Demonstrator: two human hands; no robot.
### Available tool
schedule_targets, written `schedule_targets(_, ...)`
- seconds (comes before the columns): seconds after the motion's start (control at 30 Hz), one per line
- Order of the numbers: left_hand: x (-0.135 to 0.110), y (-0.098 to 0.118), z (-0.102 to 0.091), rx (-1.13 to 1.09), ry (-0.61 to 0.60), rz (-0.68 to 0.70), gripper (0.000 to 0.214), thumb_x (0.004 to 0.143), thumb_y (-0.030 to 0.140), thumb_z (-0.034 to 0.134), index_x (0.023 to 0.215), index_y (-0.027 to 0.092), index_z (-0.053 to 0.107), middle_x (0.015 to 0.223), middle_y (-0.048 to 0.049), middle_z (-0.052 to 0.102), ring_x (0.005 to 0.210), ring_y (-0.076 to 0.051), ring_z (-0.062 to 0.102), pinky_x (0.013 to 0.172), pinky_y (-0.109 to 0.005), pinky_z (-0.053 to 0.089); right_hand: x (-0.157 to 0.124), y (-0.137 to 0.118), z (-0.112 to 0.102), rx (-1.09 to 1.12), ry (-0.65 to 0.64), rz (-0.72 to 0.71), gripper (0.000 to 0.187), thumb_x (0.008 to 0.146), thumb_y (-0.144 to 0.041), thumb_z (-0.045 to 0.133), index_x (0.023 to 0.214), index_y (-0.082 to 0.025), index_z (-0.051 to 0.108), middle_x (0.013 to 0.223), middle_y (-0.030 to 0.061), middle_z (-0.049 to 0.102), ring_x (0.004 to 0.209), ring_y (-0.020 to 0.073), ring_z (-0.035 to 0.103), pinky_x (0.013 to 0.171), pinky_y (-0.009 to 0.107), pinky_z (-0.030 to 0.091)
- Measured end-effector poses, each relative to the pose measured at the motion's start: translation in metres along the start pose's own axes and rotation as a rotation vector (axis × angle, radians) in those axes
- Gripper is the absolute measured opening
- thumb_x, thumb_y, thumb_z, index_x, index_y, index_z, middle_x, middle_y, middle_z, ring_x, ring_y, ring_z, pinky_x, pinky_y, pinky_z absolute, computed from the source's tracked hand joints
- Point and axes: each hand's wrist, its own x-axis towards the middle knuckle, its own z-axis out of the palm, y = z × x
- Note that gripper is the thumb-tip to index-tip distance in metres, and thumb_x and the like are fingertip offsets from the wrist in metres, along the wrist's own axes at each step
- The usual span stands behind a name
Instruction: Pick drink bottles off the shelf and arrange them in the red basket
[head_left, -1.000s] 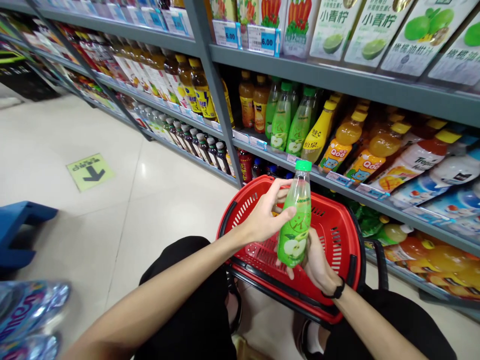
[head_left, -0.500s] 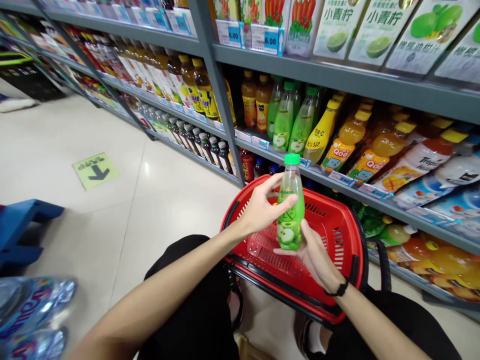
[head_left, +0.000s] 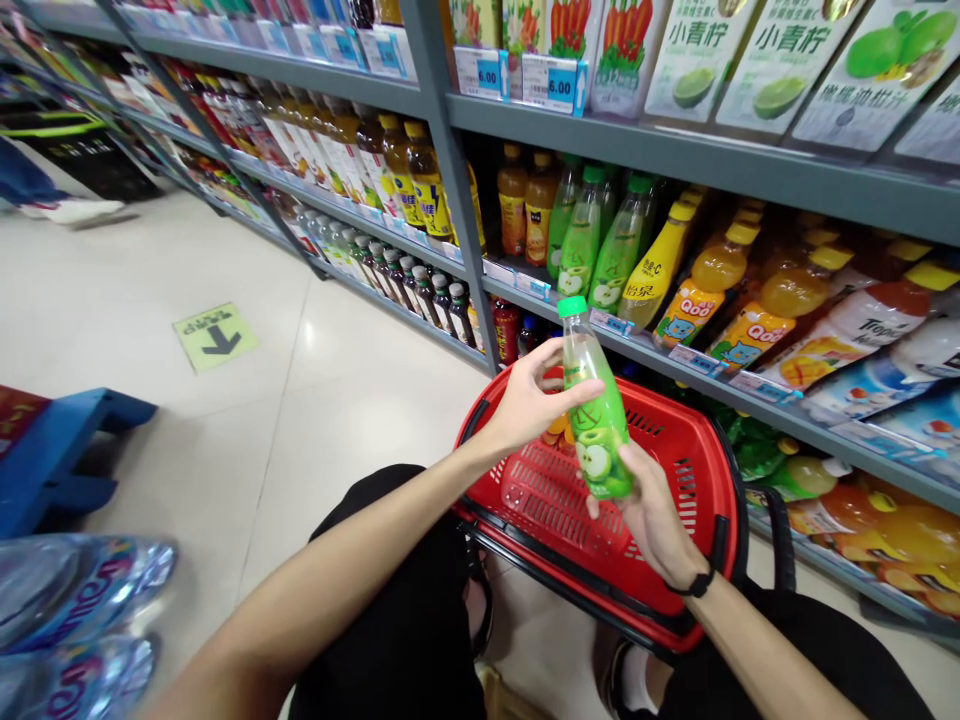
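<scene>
A green apple drink bottle point(head_left: 598, 440) with a green cap hangs tilted over the red shopping basket point(head_left: 517, 510), its top leaning left. My left hand point(head_left: 529, 395) grips the bottle's upper body between thumb and fingers. Around its base, on the lower right, my right hand point(head_left: 652, 505) is closed, with some fingers hidden behind the bottle. Inside the basket, partly covered by the bottle and my left hand, something orange point(head_left: 556, 432) shows; I cannot make out what it is.
Drink shelves point(head_left: 675, 160) run along the back and right, with similar green bottles point(head_left: 581, 235) on the middle shelf. At left are a blue stool-like stand point(head_left: 75, 440) and packed water bottles point(head_left: 75, 590). A floor arrow sign point(head_left: 216, 338) lies on the tiles. Another person's shoe point(head_left: 79, 210) shows far left.
Both hands have tipped the bottle from nearly upright so its cap leans left and its base swings right. The view has shifted slightly, and a person's foot has come further in at far left.
</scene>
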Motion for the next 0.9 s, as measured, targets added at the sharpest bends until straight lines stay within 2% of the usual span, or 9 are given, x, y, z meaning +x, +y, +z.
schedule_targets(0.13, 0.007, -0.001, -0.004, -0.084, 0.053, 0.012, 0.058, 0.075, 0.042, 0.090, 0.121, 0.015, 0.068, 0.121, -0.0113, 0.074, 0.114, -0.024, 0.069, 0.096, -0.036, 0.059, -0.002, -0.004, 0.002, 0.162, -0.095, 0.072, 0.025, 0.091, -0.041, 0.072, 0.104, -0.020, 0.073, 0.112, 0.0095, 0.072, 0.094, 0.0255, 0.068, 0.064, 0.031, 0.057)
schedule_targets(0.23, 0.008, -0.002, -0.005, -0.160, 0.073, 0.001, 0.060, 0.075, 0.044, 0.089, 0.122, 0.015, 0.067, 0.127, -0.0118, 0.073, 0.118, -0.025, 0.069, 0.105, -0.039, 0.056, -0.003, -0.002, 0.001, 0.282, -0.139, 0.126, 0.029, 0.096, -0.045, 0.066, 0.110, -0.020, 0.073, 0.108, 0.0093, 0.072, 0.083, 0.0207, 0.067, 0.056, 0.025, 0.050)
schedule_targets(0.33, 0.006, -0.003, -0.004, -0.241, 0.029, -0.027, 0.061, 0.078, 0.044, 0.087, 0.126, 0.015, 0.064, 0.130, -0.0129, 0.072, 0.120, -0.025, 0.069, 0.105, -0.039, 0.056, -0.006, 0.005, 0.002, 0.347, -0.208, 0.200, 0.036, 0.099, -0.052, 0.060, 0.113, -0.021, 0.071, 0.107, 0.0097, 0.071, 0.069, 0.0156, 0.063, 0.045, 0.021, 0.040)
schedule_targets(0.4, 0.005, -0.002, -0.003, -0.288, -0.017, -0.064, 0.062, 0.080, 0.043, 0.085, 0.130, 0.016, 0.060, 0.128, -0.0138, 0.072, 0.115, -0.025, 0.070, 0.098, -0.038, 0.059, -0.008, 0.009, 0.004, 0.321, -0.210, 0.181, 0.029, 0.097, -0.046, 0.067, 0.116, -0.024, 0.069, 0.109, 0.0073, 0.070, 0.072, 0.0157, 0.064, 0.049, 0.022, 0.044)
schedule_targets(0.47, 0.003, -0.001, -0.002, -0.322, -0.042, -0.083, 0.061, 0.082, 0.041, 0.084, 0.131, 0.017, 0.056, 0.127, -0.0139, 0.072, 0.109, -0.024, 0.072, 0.090, -0.036, 0.061, -0.010, 0.011, 0.005, 0.259, -0.162, 0.119, 0.028, 0.093, -0.038, 0.076, 0.117, -0.026, 0.067, 0.111, 0.0050, 0.069, 0.082, 0.0177, 0.068, 0.057, 0.024, 0.049)
schedule_targets(0.57, 0.001, 0.001, 0.000, -0.341, -0.060, -0.071, 0.057, 0.083, 0.035, 0.084, 0.127, 0.019, 0.051, 0.121, -0.0107, 0.073, 0.104, -0.022, 0.071, 0.086, -0.034, 0.060, -0.009, 0.013, 0.004, 0.113, -0.076, 0.037, 0.044, 0.087, -0.036, 0.084, 0.125, -0.025, 0.065, 0.116, 0.0060, 0.067, 0.092, 0.0207, 0.069, 0.060, 0.026, 0.051)
schedule_targets(0.7, -0.002, -0.002, 0.003, -0.342, -0.127, -0.036, 0.063, 0.079, 0.029, 0.088, 0.125, 0.023, 0.046, 0.106, -0.0035, 0.071, 0.093, -0.018, 0.070, 0.082, -0.034, 0.059, -0.006, 0.018, 0.001, -0.083, 0.057, -0.024, 0.066, 0.077, -0.037, 0.090, 0.135, -0.023, 0.060, 0.114, 0.0056, 0.070, 0.081, 0.0160, 0.066, 0.063, 0.027, 0.054)
schedule_targets(0.8, -0.004, -0.006, 0.002, -0.334, -0.159, -0.041, 0.062, 0.079, 0.028, 0.088, 0.124, 0.023, 0.045, 0.105, -0.0030, 0.070, 0.093, -0.018, 0.069, 0.084, -0.035, 0.058, -0.005, 0.022, 0.001, -0.173, 0.167, -0.066, 0.073, 0.072, -0.038, 0.093, 0.136, -0.022, 0.059, 0.123, 0.0070, 0.072, 0.096, 0.0186, 0.070, 0.084, 0.032, 0.059)
schedule_targets(0.9, -0.005, -0.007, 0.001, -0.320, -0.183, -0.050, 0.060, 0.079, 0.027, 0.088, 0.123, 0.023, 0.047, 0.109, -0.0045, 0.070, 0.095, -0.019, 0.068, 0.085, -0.035, 0.057, -0.004, 0.026, 0.001, -0.233, 0.227, -0.123, 0.075, 0.070, -0.038, 0.094, 0.134, -0.021, 0.059, 0.130, 0.0087, 0.071, 0.115, 0.0233, 0.069, 0.104, 0.038, 0.055)
